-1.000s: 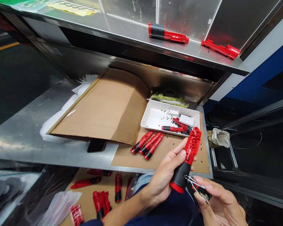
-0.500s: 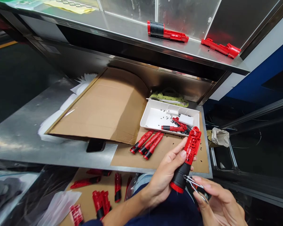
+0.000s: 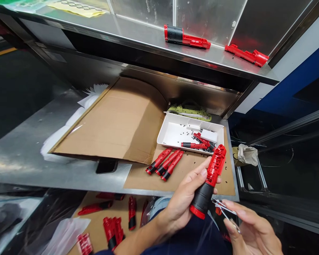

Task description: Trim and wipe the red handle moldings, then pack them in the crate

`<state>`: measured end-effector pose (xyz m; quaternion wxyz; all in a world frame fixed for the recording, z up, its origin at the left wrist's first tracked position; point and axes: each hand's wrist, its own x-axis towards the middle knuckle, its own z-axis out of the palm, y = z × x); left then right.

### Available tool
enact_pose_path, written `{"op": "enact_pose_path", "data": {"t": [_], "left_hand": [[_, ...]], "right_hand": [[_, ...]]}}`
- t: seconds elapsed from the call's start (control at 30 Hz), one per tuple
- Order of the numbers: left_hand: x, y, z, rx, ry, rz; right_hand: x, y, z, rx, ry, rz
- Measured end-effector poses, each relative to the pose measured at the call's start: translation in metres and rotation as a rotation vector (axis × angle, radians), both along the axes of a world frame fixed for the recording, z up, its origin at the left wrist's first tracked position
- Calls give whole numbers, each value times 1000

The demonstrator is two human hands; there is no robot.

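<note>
In the lower right of the frame, the left hand (image 3: 184,196) has its fingers wrapped around a red-and-black housing (image 3: 208,180) — its red rim toward the bottom. The right hand (image 3: 255,226) pinches a slim metal tool (image 3: 225,208) between its fingers, the tip just beside the housing. Near centre, a white tray (image 3: 172,132) rests on the tabletop (image 3: 77,173).

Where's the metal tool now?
Head view, lower right: the metal tool is in the right hand, beside the black sleeve of the red-and-black part held by the left hand.
</note>
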<state>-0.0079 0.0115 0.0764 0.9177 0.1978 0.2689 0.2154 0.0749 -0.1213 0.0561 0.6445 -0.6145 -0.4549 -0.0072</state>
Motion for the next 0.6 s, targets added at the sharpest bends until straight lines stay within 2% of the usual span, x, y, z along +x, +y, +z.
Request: {"op": "enact_pose_path", "data": {"t": [0.2, 0.6], "left_hand": [[0, 0, 2, -20, -10, -2], [-2, -1, -2, 0, -25, -10]], "right_hand": [[2, 6, -7, -37, -100, 57], [-3, 8, -7, -36, -79, 44]]}}
